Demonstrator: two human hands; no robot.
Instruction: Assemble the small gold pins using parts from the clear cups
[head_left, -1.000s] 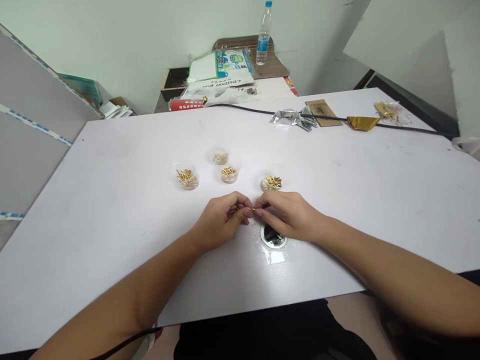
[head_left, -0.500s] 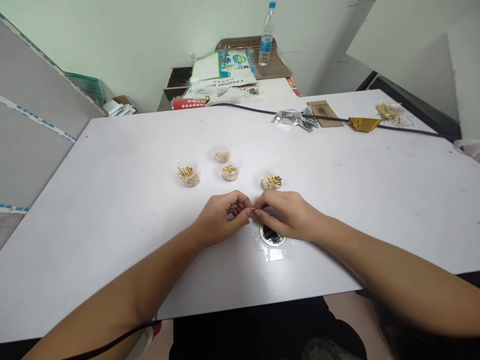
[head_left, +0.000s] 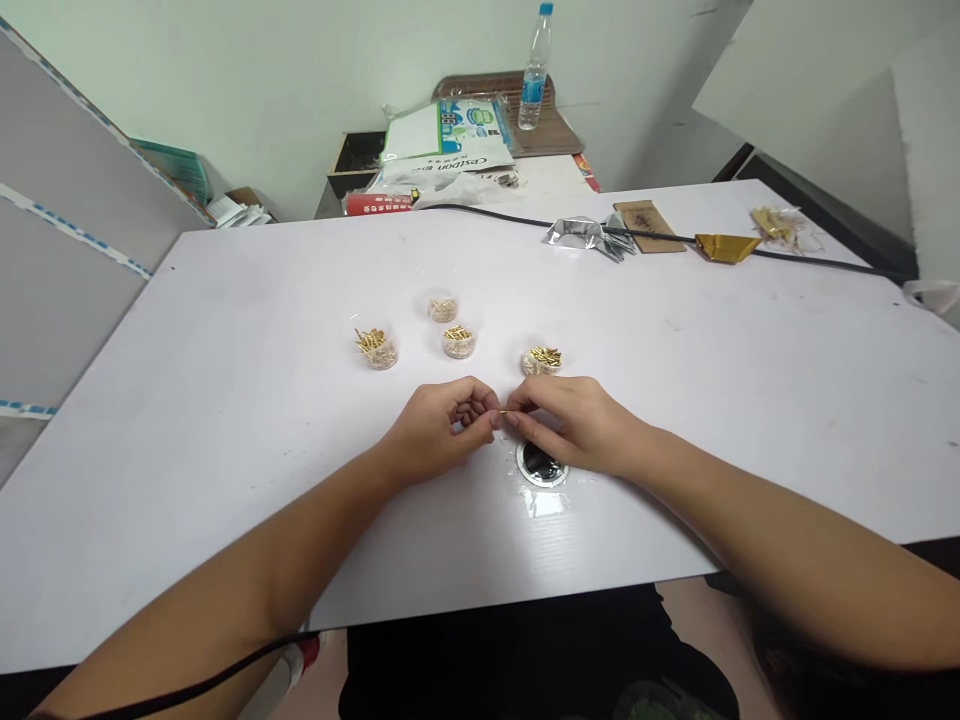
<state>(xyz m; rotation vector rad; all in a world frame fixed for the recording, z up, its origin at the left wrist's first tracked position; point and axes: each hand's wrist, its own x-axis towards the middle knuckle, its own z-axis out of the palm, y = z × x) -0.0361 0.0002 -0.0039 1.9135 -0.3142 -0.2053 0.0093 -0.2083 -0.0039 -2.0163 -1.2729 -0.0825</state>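
My left hand (head_left: 448, 428) and my right hand (head_left: 574, 422) meet fingertip to fingertip above the white table. Pinched between them is a tiny gold-coloured metal pin (head_left: 503, 412), mostly covered by the fingers. Both hands are closed on it, one at each end. Under my right hand lies a round black disc with a silver rim (head_left: 541, 470), on clear film and partly hidden. Just beyond that hand stands a small clear cup of gold pins (head_left: 541, 360). Farther left are a cup of short gold pieces (head_left: 458, 342) and a cup of longer gold pins (head_left: 376, 348).
Another cup with pale gold pieces (head_left: 442, 309) stands behind. A black cable (head_left: 660, 237) crosses the table's far side, near silver foil (head_left: 576, 233), brown card (head_left: 649, 226) and gold foil (head_left: 726, 248). A water bottle (head_left: 533, 85) stands beyond the table.
The hands keep their pinch with the fingertips almost in the same place. A little more of the gold pin shows between them. The whole view has shifted slightly.
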